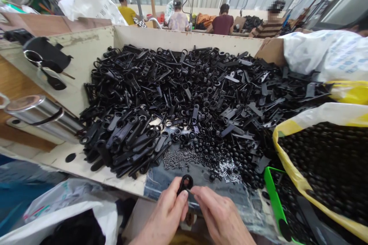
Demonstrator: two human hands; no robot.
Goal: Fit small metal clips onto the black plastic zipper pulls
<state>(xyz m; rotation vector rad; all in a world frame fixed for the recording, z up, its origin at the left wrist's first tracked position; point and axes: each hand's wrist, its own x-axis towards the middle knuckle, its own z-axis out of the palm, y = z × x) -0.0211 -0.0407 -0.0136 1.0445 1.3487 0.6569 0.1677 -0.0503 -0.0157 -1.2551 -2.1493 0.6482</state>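
Note:
Near the table's front edge, my left hand (166, 208) grips a black plastic part with a ring-shaped end (186, 181), thumb on its near side. The ring points up and away from me. My right hand (217, 210) is closed, its thumb and fingertips pinched together against the part just below the ring. Whatever small thing those fingertips may hold is hidden. Just beyond my hands lie small dark metal pins (179, 157) and shiny silver pins (229, 171). Small black round pieces (209, 147) are scattered between and behind them.
Long black ring-ended parts (126, 134) are stacked at left, before a big heap of black pieces (172, 72). A steel flask (43, 113) and scissors (43, 67) are left. Right are a green tray (271, 187) and a yellow-edged bag (290, 160). Several people sit beyond the back board (189, 36).

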